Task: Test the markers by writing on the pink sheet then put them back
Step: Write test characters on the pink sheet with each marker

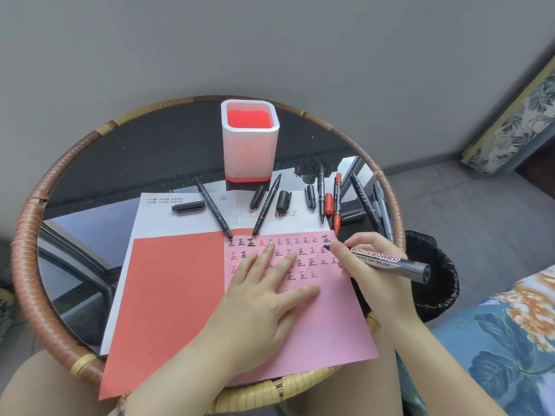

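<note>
The left hand [264, 283] lies flat on the pink sheet [324, 319], palm down, with its fingers straight and spread, holding nothing. Under and around its fingertips run rows of small handwritten "正" marks [301, 251] in black and red. Just beside it, the right hand [363, 265] grips a black whiteboard marker [387, 262] between thumb and fingers. The uncapped tip touches the sheet near its far right corner, level with the left fingertips, and the barrel slants back over the right hand toward the person.

To the left of the left hand, a red sheet [174, 289] lies edge to edge with the pink one. Beyond both hands, a white printed sheet [186, 217] shows from beneath them.

On that white sheet, past the left fingertips, lie two uncapped black markers [213, 207] [267, 205], tips pointing toward the hands. Loose black caps [188, 206] [257, 197] [283, 201] [310, 197] lie among them. Beyond the right hand lie another black marker [321, 193], a red marker [337, 202] and a red cap [329, 203]. Farther right, several dark and grey pens [368, 204] rest on the glass.

Well beyond the left hand stands a white pen holder [249, 142] with a red interior and red base; no markers can be seen in it.

Everything sits on a round glass-topped table with a rattan rim [30, 235]. To the right of the right hand, off the table's edge, are a black bin bag [435, 274] and a floral cushion [510, 340].
</note>
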Demonstrator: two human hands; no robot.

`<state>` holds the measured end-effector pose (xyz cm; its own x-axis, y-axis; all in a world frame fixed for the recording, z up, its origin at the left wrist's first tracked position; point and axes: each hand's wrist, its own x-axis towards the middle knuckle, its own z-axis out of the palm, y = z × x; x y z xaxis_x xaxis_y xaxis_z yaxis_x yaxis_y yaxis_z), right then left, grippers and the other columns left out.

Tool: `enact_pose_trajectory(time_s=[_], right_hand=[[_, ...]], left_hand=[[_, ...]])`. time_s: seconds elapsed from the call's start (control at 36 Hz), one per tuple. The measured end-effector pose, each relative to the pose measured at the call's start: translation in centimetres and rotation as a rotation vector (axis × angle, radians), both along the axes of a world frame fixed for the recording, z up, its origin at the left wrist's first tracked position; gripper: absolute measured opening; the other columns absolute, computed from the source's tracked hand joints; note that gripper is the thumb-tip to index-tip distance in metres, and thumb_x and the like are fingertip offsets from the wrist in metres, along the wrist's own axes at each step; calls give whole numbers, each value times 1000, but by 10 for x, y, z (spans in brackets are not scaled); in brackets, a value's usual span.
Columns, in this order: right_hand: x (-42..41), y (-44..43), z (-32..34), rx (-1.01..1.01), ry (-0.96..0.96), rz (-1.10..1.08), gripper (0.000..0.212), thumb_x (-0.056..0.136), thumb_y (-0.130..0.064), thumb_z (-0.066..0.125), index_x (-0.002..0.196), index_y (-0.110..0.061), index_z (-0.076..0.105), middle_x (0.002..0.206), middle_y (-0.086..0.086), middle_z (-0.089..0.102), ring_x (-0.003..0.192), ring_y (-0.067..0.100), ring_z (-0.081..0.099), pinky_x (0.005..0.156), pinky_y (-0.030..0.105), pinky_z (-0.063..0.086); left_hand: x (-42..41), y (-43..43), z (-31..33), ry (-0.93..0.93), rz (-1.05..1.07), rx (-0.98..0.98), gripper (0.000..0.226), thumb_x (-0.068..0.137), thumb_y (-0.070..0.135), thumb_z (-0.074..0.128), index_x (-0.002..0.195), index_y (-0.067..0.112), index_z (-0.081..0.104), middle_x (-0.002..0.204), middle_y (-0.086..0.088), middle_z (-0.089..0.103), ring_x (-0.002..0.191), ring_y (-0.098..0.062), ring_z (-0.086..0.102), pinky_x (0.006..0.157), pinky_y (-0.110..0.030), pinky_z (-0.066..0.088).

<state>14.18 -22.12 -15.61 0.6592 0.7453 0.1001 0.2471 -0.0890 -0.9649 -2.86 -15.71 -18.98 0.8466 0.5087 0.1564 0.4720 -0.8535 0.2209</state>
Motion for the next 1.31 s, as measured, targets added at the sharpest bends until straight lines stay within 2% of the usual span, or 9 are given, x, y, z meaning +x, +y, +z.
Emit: enact_pose_trajectory(time_s=[0.06, 0.14, 0.28, 0.5, 0.56, 0.81, 1.0, 1.17, 1.31], right_hand=[[-2, 0, -7, -20, -52, -93, 22, 70, -21, 78, 63, -12, 59, 54, -4, 62, 54, 9, 58, 58, 21, 45], [-2, -1, -13, -20, -89, -172, 30, 73, -17, 75, 54, -10, 53, 46, -6, 57, 47, 10, 54, 51, 18, 41], [1, 0, -18, -32, -96, -219, 32, 74, -11, 70, 52, -9, 47, 44, -2, 50, 49, 20, 52, 54, 29, 40], [-2, 3, -17, -43, -151, -204, 30, 72, -19, 68, 52, -13, 46, 44, -2, 49, 51, 23, 54, 57, 36, 43], [-3, 6, -16, -44, -160, -198, 32, 74, -14, 68, 52, -13, 45, 43, -1, 49, 50, 22, 52, 58, 38, 44], [-3, 8, -17, -38, -196, -191, 30, 73, -7, 66, 52, -5, 43, 45, 5, 47, 45, 12, 43, 50, 24, 34], [-2, 7, -18, -37, -234, -161, 32, 72, -6, 66, 50, -6, 43, 45, 3, 47, 46, 11, 44, 52, 26, 36], [-1, 8, -21, -34, -260, -158, 37, 71, -9, 66, 47, -18, 40, 44, -8, 48, 45, 6, 43, 51, 20, 35], [0, 7, -23, -31, -251, -201, 38, 71, -8, 66, 47, -18, 38, 45, -8, 47, 45, 8, 41, 51, 24, 33]], left_hand=[[0, 0, 0, 7, 1, -3, 37, 90, 37, 33, 121, 45, 52, 136, -8, 51, 128, -38, 42, 102, -43, 19], [0, 0, 1, 11, 3, -8, 38, 89, 36, 34, 121, 45, 53, 136, -8, 52, 127, -38, 43, 102, -43, 19], [0, 0, 1, 12, 1, -14, 38, 88, 36, 36, 119, 45, 54, 135, -7, 53, 126, -38, 44, 102, -43, 20], [0, -1, 1, 7, 8, -29, 39, 88, 35, 34, 118, 44, 57, 134, -9, 53, 126, -39, 44, 101, -44, 20], [1, -1, 1, 3, 7, -32, 39, 87, 35, 34, 118, 43, 58, 134, -9, 54, 126, -39, 44, 101, -44, 21], [1, 0, 1, 2, 4, -33, 40, 86, 34, 36, 118, 43, 57, 134, -9, 54, 126, -39, 45, 101, -45, 21], [1, 0, 2, 1, 2, -30, 40, 86, 34, 36, 118, 43, 57, 134, -9, 54, 125, -40, 45, 100, -44, 21], [1, 0, 2, -1, 2, -32, 40, 86, 33, 36, 119, 42, 57, 134, -10, 53, 125, -40, 44, 101, -44, 21], [1, 0, 2, -2, 3, -43, 39, 87, 34, 35, 119, 42, 56, 134, -10, 53, 126, -40, 44, 101, -45, 20]])
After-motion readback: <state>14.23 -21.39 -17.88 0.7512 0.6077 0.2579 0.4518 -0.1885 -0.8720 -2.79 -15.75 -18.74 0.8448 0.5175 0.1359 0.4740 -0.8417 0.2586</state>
